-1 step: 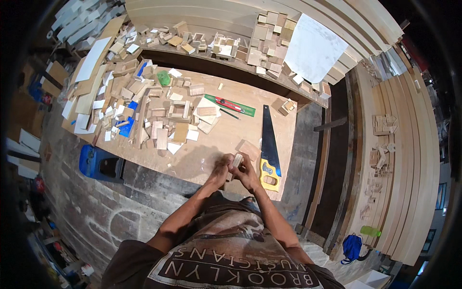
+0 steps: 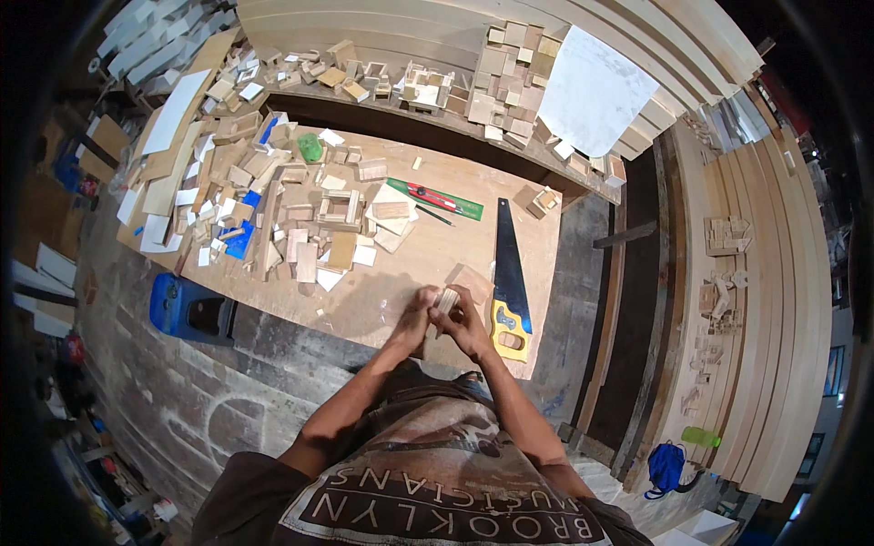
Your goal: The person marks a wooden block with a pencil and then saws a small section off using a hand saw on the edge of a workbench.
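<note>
Both my hands meet over the near edge of a wooden workbench [image 2: 401, 273]. My left hand [image 2: 414, 320] and my right hand [image 2: 471, 326] together grip a small pale wooden block [image 2: 446, 298]. A flat brown wood piece [image 2: 472, 276] lies on the bench just beyond my fingers. Right beside my right hand lies a handsaw [image 2: 506, 264] with a black blade and a yellow handle.
A pile of wood offcuts [image 2: 300, 218] covers the bench's left half. A green ruler [image 2: 437, 200] with a red cutter on it lies mid-bench. More blocks fill the far shelf [image 2: 492, 82]. A blue stool [image 2: 187, 309] stands at left, long planks [image 2: 774, 273] at right.
</note>
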Demonstrator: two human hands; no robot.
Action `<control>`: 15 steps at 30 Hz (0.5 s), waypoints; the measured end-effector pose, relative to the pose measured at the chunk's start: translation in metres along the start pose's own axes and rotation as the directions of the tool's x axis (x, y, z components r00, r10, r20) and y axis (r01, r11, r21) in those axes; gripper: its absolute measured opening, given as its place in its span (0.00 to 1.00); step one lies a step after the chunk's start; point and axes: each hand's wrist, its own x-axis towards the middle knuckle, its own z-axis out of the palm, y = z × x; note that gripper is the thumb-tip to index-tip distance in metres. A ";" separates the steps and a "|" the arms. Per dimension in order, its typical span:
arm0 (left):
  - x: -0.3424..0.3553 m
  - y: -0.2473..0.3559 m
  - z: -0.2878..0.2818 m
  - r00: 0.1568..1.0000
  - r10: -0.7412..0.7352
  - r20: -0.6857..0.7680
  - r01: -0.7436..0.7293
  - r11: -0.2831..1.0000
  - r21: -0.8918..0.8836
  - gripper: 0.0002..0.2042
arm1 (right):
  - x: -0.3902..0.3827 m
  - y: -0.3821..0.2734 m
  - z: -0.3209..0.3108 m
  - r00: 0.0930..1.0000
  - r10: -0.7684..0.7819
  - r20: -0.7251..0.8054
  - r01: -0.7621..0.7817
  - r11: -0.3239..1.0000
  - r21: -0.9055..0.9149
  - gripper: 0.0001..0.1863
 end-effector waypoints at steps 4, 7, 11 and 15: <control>-0.009 0.002 -0.064 0.965 0.173 -0.198 -0.061 0.879 0.472 0.28 | 0.033 -0.002 -0.010 0.966 0.147 -0.214 -0.142 0.989 0.037 0.39; -0.025 0.033 -0.079 0.982 0.178 0.054 -0.163 0.684 0.711 0.33 | 0.065 0.008 -0.022 0.926 0.135 -0.351 -0.198 0.969 -0.149 0.47; -0.040 0.048 -0.082 0.984 0.079 0.162 -0.179 0.545 0.819 0.36 | 0.095 -0.011 -0.003 0.922 0.217 -0.322 -0.344 0.840 -0.420 0.55; -0.035 0.025 -0.095 0.983 0.156 0.096 -0.171 0.593 0.787 0.37 | 0.104 -0.024 0.016 0.934 0.197 -0.297 -0.341 0.739 -0.581 0.59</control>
